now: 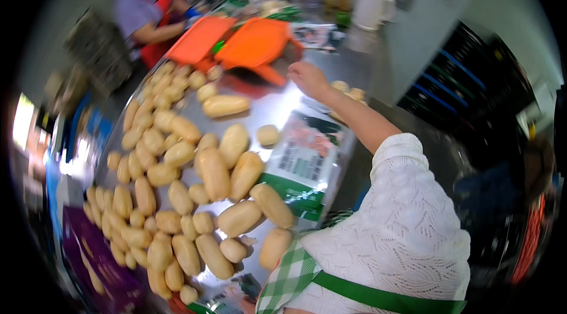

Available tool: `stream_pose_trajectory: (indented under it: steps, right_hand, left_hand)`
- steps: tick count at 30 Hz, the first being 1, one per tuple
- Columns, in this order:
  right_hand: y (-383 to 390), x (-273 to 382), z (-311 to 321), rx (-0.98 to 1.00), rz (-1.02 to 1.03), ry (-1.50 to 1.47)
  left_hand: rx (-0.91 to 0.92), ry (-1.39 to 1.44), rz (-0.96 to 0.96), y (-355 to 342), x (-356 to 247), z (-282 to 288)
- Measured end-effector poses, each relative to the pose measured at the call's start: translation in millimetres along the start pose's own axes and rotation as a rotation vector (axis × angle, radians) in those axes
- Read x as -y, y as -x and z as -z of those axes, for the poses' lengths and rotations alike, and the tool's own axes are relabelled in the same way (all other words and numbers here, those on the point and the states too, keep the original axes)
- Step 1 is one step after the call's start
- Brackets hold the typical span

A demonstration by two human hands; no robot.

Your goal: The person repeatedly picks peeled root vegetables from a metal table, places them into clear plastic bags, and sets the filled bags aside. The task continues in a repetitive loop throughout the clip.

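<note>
The right hand (308, 79) is curled just right of the orange tub (255, 41); I cannot tell whether it pinches anything. Nearer lies a white-and-green bag (307, 157) with dark lettering; potatoes (215, 173) spread left.

Right forearm (365, 118) bare, stretched forward and leftward; right grip (308, 79) loosely curled, blurred.
</note>
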State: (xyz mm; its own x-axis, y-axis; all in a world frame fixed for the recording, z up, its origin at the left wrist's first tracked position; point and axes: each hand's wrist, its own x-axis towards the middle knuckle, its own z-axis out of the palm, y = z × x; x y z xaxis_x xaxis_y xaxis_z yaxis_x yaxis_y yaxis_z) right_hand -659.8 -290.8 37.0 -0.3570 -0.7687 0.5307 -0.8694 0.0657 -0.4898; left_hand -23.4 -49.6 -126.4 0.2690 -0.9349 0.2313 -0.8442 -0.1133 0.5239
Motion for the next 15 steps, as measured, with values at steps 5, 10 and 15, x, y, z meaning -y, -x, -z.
stream_pose_trajectory:
  steps: [5,10,15]
  right_hand:
    - [123,-115,201,-0.384,-0.536,0.265]
    - [271,-105,392,-0.932,-1.009,-0.359]
    - [393,-90,489,-1.166,-1.065,-0.334]
  left_hand:
    - [0.207,0.173,-0.186,-28,-19,-30]
    - [0.433,0.291,-0.284,-38,-31,-42]
    - [0.599,0.383,-0.252,-43,-26,-39]
